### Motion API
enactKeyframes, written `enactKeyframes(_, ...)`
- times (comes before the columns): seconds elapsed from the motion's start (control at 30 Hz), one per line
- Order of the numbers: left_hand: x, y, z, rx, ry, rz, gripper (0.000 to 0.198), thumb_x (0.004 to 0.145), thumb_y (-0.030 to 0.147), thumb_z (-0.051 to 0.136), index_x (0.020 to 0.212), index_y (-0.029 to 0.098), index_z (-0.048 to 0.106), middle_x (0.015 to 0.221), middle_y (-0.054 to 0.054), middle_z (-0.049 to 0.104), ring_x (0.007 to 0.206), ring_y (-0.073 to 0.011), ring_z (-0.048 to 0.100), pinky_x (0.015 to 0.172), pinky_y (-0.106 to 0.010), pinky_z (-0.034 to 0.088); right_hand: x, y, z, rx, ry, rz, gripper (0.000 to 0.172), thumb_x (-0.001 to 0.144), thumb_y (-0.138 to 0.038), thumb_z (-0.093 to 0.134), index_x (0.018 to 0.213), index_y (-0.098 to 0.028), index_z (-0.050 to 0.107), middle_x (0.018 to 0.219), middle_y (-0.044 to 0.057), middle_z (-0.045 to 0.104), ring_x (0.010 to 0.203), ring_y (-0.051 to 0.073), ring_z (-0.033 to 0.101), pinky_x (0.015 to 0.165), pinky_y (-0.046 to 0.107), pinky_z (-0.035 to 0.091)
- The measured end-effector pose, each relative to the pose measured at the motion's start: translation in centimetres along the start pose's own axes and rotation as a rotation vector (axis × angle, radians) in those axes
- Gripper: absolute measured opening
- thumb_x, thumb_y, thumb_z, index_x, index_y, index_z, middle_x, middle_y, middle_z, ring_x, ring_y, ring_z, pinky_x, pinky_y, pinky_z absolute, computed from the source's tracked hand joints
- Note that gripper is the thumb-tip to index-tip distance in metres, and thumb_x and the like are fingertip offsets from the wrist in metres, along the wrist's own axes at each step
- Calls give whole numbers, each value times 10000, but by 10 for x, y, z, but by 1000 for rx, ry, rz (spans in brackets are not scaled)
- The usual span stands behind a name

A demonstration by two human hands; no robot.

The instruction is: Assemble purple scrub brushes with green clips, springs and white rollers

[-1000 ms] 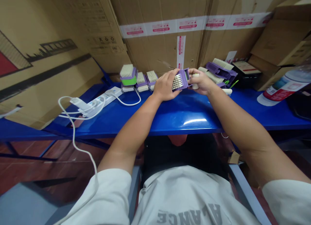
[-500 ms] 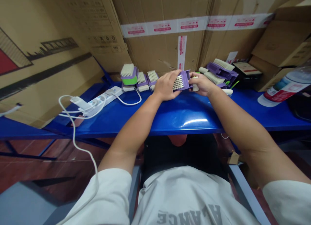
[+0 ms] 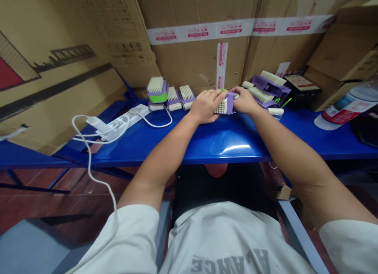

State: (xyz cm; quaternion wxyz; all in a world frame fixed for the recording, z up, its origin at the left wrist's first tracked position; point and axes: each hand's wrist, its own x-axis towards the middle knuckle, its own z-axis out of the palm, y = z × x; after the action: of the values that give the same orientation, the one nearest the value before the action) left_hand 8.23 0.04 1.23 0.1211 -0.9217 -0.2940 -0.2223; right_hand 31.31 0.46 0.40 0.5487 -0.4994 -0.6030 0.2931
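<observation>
both hands (image 3: pixel 225 102) gripping purple brush (image 3: pixel 225 106), blue table (image 3: pixel 224 138)

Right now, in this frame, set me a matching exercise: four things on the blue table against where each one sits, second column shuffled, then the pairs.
Things
1. purple brush
2. green-based brush
3. power strip
4. bottle

Places
A. lying on its side, far right of the table
B. left end of the brush row against the cardboard box
C. held between left hand and right hand
D. left part of the table, white cables plugged in

Pairs: 1-C, 2-B, 3-D, 4-A
</observation>
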Motion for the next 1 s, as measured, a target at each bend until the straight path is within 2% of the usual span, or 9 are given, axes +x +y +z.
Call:
enactKeyframes(0.1,0,0,0,-9,-7,5,980,879,218,756,1816,156,477,1790,-234,604,1638,-473,590,1375,-641,463,-3,-2,4,78,-14,20,412,603,-370,1056,791,-254,708,770,-30,714,757,177,612,677,304,519)
enactKeyframes(0.23,1,-1,1,-34,20,-9,969,864,220,753,1797,170,494,1773,-220,624,1635,-462,589,1380,-645,460,-8,-8,7,152,-38,42,464,551,-357,1083,711,-261,658,759,-19,735,770,192,646,697,322,575)
enactKeyframes(0.37,1,-3,1,-60,72,-47,935,865,226,746,1769,191,508,1736,-200,657,1616,-440,606,1375,-634,461,-10,-14,8,202,-54,35,462,540,-350,1100,753,-262,699,750,-28,719,748,201,659,713,355,616)
enactKeyframes(0.5,0,-5,-1,-58,102,-117,898,883,214,746,1749,216,511,1733,-182,659,1621,-437,599,1399,-659,406,-11,-19,7,210,-72,41,412,618,-313,1104,767,-248,725,699,-34,662,658,162,600,600,303,532)
enactKeyframes(0.67,-1,-9,1,-64,103,-148,866,914,212,745,1746,217,504,1751,-184,636,1639,-423,585,1377,-614,437,-13,-24,5,227,-100,70,438,662,-312,1119,756,-249,696,673,-31,627,599,137,549,500,266,443)
enactKeyframes(1.0,-2,-15,7,-71,139,-156,865,920,236,759,1746,243,504,1755,-169,648,1618,-408,610,1365,-614,475,-10,-23,1,232,-112,68,446,670,-395,1123,822,-249,730,714,-17,645,626,151,562,500,287,440)
